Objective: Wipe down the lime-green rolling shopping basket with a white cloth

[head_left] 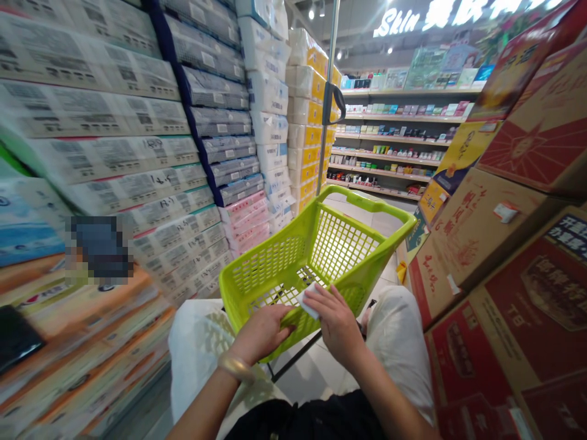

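Observation:
A lime-green plastic shopping basket [367, 276] with lattice walls stands tilted between my knees, and nothing shows inside it. My left hand [263, 333], with a gold bangle at the wrist, pinches the basket's near rim between thumb and fingers. Just to the right, my right hand [335, 321] presses a folded white wipe or tissue [307, 300] against the same rim. Its fingers lie over the white piece, and its thumb is hidden. Dark metal bars [296, 357] show beneath the basket.
Stacked paper packs [183, 177] wall the left side. A phone-like dark object [101, 244], pixelated, lies on orange packs at left. Cardboard cartons [477, 226] rise close on the right. Behind the basket stands a metal pole [328, 110]; product shelves [389, 137] line the back.

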`<state>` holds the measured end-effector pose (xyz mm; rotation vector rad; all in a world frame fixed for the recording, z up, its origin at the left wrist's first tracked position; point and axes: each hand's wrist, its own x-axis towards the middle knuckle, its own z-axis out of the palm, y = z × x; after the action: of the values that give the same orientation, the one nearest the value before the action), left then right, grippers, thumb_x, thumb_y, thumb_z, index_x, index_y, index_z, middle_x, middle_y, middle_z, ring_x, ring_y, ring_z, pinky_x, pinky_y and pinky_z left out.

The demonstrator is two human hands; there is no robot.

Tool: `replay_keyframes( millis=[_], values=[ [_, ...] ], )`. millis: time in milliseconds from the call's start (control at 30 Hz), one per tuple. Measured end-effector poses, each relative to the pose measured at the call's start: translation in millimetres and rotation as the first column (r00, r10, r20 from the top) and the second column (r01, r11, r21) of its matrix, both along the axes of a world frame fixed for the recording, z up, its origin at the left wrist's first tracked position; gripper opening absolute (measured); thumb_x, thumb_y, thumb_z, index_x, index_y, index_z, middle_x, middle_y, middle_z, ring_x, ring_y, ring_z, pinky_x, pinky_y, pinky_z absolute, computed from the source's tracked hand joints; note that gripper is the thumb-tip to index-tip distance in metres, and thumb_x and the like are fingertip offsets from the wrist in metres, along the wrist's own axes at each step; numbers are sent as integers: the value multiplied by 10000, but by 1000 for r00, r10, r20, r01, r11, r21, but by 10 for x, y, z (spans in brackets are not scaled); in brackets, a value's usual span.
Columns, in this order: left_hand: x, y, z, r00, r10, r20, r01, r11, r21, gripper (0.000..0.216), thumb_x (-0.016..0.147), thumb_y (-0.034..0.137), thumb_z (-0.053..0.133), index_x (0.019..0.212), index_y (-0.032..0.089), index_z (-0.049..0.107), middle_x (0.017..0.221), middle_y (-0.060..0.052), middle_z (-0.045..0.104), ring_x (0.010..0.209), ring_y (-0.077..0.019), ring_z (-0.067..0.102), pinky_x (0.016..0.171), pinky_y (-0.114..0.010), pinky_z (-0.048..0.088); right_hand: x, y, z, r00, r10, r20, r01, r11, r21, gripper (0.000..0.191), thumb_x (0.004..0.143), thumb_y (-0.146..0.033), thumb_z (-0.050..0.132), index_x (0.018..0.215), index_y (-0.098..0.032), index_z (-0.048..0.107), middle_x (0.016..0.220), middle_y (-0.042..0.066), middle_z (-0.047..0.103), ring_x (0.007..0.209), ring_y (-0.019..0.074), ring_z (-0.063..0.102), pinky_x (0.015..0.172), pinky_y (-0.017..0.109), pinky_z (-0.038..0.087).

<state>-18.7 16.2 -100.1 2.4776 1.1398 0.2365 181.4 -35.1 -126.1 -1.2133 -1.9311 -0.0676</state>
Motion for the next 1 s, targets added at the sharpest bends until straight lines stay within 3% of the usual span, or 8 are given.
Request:
replay_keyframes(
  millis=[133,333,533,733,933,1000],
  values=[
    [-4,-7,4,999,-19,49,19,1000,0,290,864,293,578,1139,264,664,1065,-32,732,996,-213,656,911,-289,473,115,48,-3,980,-177,-88,180,983,31,513,848,-21,403,1221,-258,664,1249,58,689,1310,227,531,1148,526,348],
    [10,-14,21,999,35,-14,-35,999,-5,216,844,294,597,1025,207,678,1002,-64,733,962,-234,664,870,-307,491,-49,-15,-2,997,78,17,-78,997,-4,521,848,-28,421,1240,-285,648,1249,36,690,1295,203,545,1132,497,381],
    [8,-21,41,999,-18,47,18,1000,-9,259,856,275,582,1096,250,676,1045,-35,735,977,-212,660,889,-281,474,107,58,12,981,-171,-94,174,984,26,501,843,-29,405,1202,-251,674,1242,60,691,1299,234,542,1140,529,360],
    [22,-20,55,1000,22,-14,-22,1000,-13,223,851,269,598,1039,182,680,1035,-82,731,975,-246,664,880,-316,489,-58,-9,17,997,72,7,-72,997,-27,515,836,-25,404,1204,-271,666,1242,35,694,1292,204,549,1122,492,395],
    [-13,-7,40,999,-15,40,16,1000,-3,286,862,265,587,1134,239,671,1082,-47,728,1011,-238,658,931,-315,474,77,37,41,987,-147,-72,147,989,-1,509,829,-10,397,1185,-246,673,1246,55,690,1293,233,547,1148,532,336],
    [-23,5,21,999,-14,43,14,1000,6,265,856,263,591,1103,228,681,1056,-51,732,994,-235,660,923,-311,479,48,26,34,992,-109,-68,109,994,-1,517,816,-7,405,1190,-244,671,1242,56,692,1298,230,542,1145,528,341]
  ],
)
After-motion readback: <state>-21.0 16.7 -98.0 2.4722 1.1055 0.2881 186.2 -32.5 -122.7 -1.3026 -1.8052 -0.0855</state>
